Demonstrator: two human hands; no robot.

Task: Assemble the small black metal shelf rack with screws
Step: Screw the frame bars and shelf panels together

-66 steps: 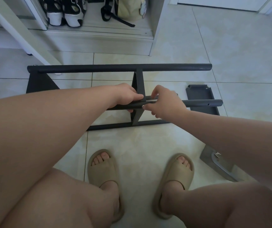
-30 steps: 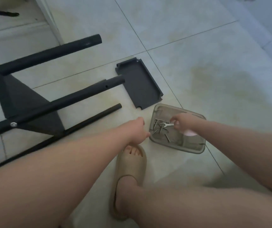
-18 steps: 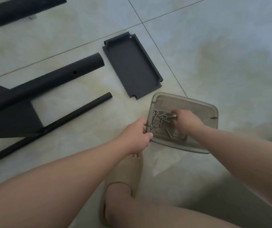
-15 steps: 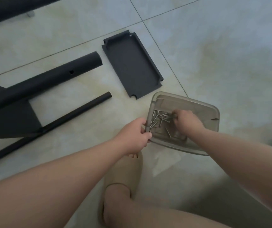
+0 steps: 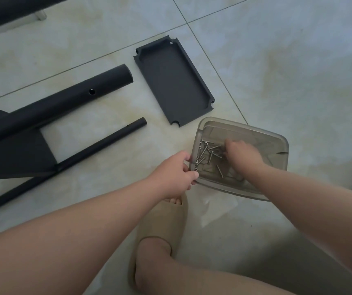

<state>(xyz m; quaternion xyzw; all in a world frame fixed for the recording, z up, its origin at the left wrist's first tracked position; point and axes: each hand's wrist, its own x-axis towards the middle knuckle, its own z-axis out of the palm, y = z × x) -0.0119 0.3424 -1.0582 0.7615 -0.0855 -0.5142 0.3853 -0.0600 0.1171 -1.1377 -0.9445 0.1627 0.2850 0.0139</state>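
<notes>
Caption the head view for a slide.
Left hand grips the clear bin by its rim; right hand reaches among its screws.

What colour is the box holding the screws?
Translucent smoky grey-brown box, seen in the head view.

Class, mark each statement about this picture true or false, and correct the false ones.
1. The right hand reaches into the clear tub among the screws. True.
2. The left hand hangs free, holding nothing. False: it grips the tub's rim.
3. The black tray panel lies on the tiles, touched by neither hand. True.
4. A screw fills the hole near the thick tube end. False: the hole is empty.
</notes>
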